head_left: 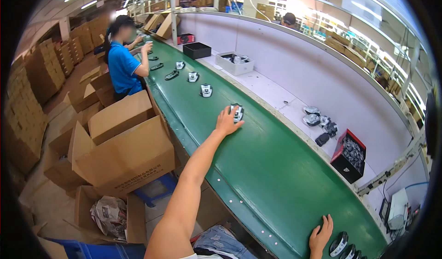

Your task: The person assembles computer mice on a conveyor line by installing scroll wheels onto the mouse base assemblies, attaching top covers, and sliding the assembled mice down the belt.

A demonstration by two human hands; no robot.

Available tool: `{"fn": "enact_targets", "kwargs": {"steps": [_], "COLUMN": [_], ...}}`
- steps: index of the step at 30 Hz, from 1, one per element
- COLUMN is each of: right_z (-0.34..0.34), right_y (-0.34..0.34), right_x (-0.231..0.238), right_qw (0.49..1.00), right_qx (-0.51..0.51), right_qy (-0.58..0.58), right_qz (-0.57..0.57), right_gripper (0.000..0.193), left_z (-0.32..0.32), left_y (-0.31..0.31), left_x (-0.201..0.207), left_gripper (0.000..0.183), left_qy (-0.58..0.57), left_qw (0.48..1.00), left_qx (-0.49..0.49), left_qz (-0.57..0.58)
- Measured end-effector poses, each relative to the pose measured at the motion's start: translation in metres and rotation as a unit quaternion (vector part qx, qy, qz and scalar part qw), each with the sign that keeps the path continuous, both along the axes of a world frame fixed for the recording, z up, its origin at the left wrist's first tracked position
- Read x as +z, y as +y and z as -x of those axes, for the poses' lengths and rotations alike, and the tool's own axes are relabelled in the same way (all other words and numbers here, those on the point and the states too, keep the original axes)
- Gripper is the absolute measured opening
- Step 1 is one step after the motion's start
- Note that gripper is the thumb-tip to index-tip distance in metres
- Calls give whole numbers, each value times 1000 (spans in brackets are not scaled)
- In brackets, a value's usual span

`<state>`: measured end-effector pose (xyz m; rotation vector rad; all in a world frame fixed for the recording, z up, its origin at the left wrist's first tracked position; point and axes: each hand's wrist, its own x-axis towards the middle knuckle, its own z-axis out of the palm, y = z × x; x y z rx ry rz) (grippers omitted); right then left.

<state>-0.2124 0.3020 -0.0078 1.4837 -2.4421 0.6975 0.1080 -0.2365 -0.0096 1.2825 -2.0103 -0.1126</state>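
My left hand (227,122) reaches far along the green conveyor belt (271,158), its fingers and thumb around a small white-and-black device (237,113) lying there. Part of that device is hidden under the fingers. Nothing is in my right hand (321,236), which rests on the near part of the belt with its fingers apart. Just right of it stand several black-and-white pieces (339,244), partly cut off by the picture's edge. Farther up the belt lie more devices like the one at my left hand, such as a white-and-black one (206,90).
A person in a blue shirt (123,66) works at the belt's far left side. Large cardboard boxes (124,153) crowd the left. Along the right ledge are a black tray (197,50), a white box (235,64), wrapped parts (317,119) and a red-and-black box (348,160) of parts.
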Motion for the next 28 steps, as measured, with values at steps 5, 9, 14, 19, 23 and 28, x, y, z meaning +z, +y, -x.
{"fn": "enact_targets", "kwargs": {"steps": [5, 9, 14, 19, 23, 28], "right_z": [-11, -27, -68, -78, -38, 1], "right_y": [-4, -18, -68, -100, -95, -85], "right_x": [5, 4, 15, 18, -3, -15], "right_qw": [1000, 997, 983, 971, 887, 833], "right_qx": [-1, 65, 180, 229, 165, 134], "right_qy": [3, 43, 27, -69, -391, -483], "right_qz": [-2, -3, -10, 28, 182, 235], "right_gripper": [46, 45, 47, 47, 40, 38], "left_z": [-9, 1, 27, 129, 202, 247], "left_y": [-14, -10, 35, 155, 265, 327], "left_x": [-2, 2, -2, 0, -7, -10], "left_gripper": [66, 59, 57, 24, 28, 33], "left_qy": [-54, -51, -59, 86, 141, 214], "left_qw": [998, 998, 994, 947, 871, 782], "left_qx": [-25, 22, 27, -277, -470, -544], "left_qz": [-23, -19, 82, 135, -23, -218]}}
